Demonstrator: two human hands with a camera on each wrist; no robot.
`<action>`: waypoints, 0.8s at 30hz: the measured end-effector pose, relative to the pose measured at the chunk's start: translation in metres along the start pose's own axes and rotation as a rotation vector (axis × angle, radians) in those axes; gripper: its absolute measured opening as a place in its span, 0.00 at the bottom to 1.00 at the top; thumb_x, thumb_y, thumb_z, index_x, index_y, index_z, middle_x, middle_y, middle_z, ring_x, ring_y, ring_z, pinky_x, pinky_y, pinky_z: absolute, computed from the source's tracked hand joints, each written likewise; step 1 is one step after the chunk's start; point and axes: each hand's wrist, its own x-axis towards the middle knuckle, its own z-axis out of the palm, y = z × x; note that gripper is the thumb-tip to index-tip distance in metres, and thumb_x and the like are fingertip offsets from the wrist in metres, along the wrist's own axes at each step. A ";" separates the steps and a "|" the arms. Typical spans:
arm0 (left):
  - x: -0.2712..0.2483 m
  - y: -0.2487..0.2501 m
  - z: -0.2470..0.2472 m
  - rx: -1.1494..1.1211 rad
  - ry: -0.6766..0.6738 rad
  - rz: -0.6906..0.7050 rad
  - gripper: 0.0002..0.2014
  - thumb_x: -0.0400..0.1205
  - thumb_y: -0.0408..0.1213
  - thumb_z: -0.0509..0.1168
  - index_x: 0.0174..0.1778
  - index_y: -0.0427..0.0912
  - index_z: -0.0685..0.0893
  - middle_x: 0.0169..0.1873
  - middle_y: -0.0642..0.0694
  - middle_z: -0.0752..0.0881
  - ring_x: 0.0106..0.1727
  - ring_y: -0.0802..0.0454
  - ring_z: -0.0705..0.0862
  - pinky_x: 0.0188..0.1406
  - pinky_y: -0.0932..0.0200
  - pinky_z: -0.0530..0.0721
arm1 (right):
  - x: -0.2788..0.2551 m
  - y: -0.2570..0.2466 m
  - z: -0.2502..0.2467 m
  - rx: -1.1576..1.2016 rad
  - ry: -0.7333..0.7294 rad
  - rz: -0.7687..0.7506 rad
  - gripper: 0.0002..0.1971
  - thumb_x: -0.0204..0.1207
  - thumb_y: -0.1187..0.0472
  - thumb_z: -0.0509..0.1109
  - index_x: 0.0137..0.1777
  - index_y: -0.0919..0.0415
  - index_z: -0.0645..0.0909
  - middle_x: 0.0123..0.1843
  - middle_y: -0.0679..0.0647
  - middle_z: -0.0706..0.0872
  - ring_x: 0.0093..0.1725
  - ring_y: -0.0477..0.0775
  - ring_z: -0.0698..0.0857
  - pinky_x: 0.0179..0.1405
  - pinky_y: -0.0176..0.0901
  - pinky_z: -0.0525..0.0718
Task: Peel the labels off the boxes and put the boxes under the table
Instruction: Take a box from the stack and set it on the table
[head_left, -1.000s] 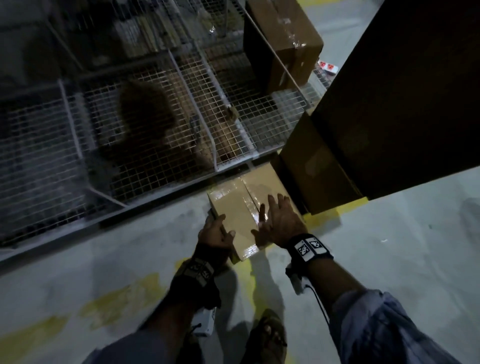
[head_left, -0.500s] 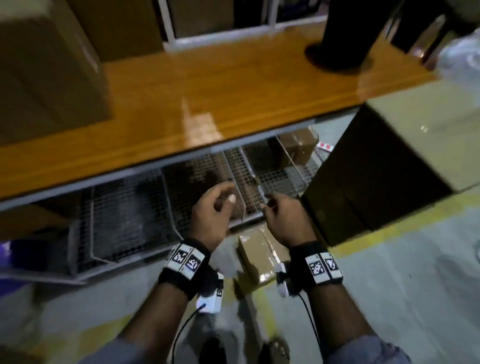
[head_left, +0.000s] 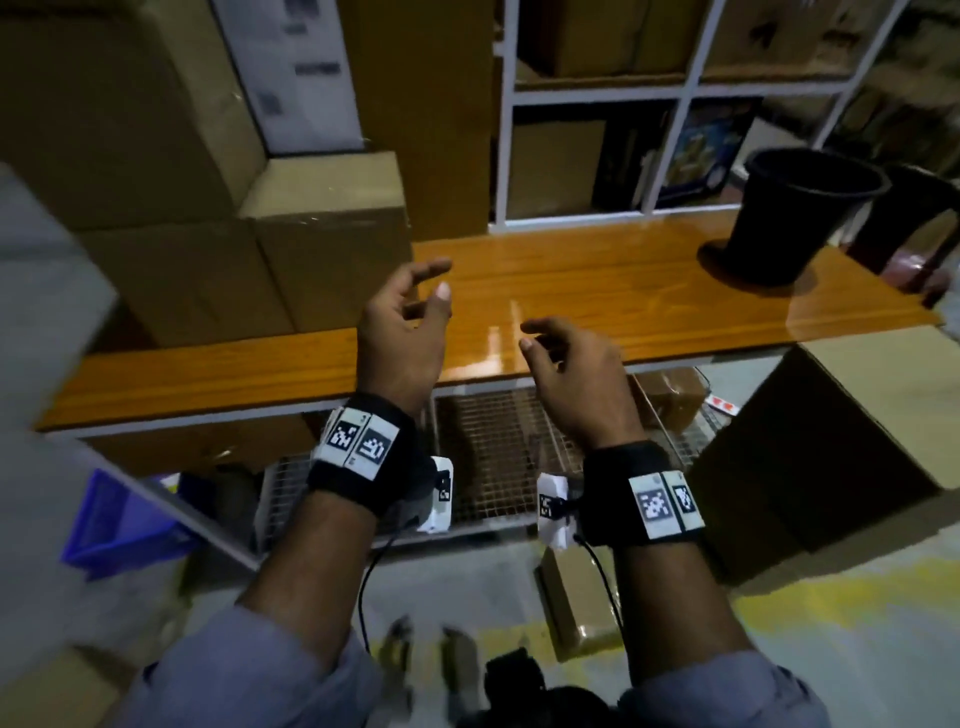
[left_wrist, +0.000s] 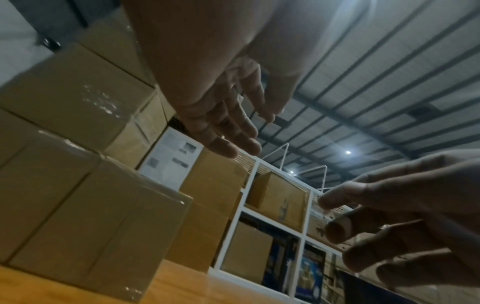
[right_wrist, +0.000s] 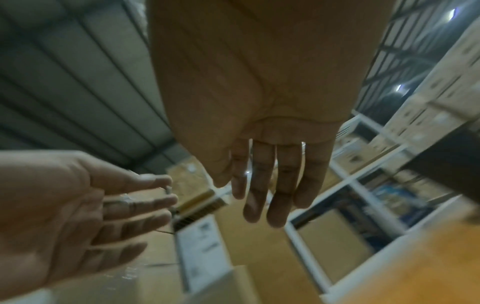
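Two hands, both empty. Your left hand (head_left: 402, 332) hangs above the worktop (head_left: 623, 291) with its grip loosely open, thumb and forefinger apart, fingers relaxed. Your right hand (head_left: 576, 374) is likewise slack and half-curled, holding nothing, just over the worktop's front edge.

Boxes on the worktop: a stack of brown cartons (head_left: 322, 234) at the left, nearest your left hand; their tops are wrapped in glossy clear tape. One white label (head_left: 291, 73) shows on a carton behind the stack; its print is too blurred to read.

Boxes below: one small carton (head_left: 579, 603) lies on the floor by your feet, in front of the wire-mesh shelf (head_left: 488, 457) under the worktop rather than fully beneath it. Another carton (head_left: 670, 397) sits further back on the mesh.

Other items: two black buckets (head_left: 800, 213), upside down, at the right end; a white rack (head_left: 670, 93) with more cartons and a blue printed package, lettering illegible.

Risks, as a judgement: the stack is tall, so pulling a lower carton could topple the upper ones. The taped surfaces may slip in a loose grip. The label may tear if peeled fast.
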 end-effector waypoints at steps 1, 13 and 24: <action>0.003 0.002 -0.014 0.007 0.033 0.010 0.12 0.89 0.44 0.66 0.66 0.61 0.86 0.61 0.57 0.89 0.54 0.53 0.90 0.48 0.52 0.91 | 0.003 -0.012 0.006 0.014 0.003 -0.025 0.14 0.88 0.50 0.69 0.69 0.50 0.88 0.55 0.49 0.93 0.50 0.46 0.90 0.52 0.56 0.91; 0.086 -0.034 -0.079 0.113 0.313 -0.006 0.14 0.90 0.39 0.66 0.70 0.55 0.85 0.58 0.59 0.88 0.46 0.47 0.90 0.38 0.58 0.90 | 0.109 -0.049 0.083 0.103 -0.073 -0.158 0.15 0.88 0.52 0.70 0.73 0.48 0.85 0.58 0.46 0.92 0.53 0.41 0.87 0.52 0.51 0.92; 0.222 -0.101 -0.064 0.142 0.401 -0.053 0.13 0.89 0.39 0.68 0.66 0.59 0.87 0.63 0.60 0.88 0.60 0.63 0.86 0.47 0.74 0.84 | 0.263 -0.025 0.138 0.080 -0.133 -0.201 0.19 0.88 0.50 0.69 0.78 0.49 0.79 0.62 0.47 0.89 0.57 0.44 0.87 0.57 0.54 0.91</action>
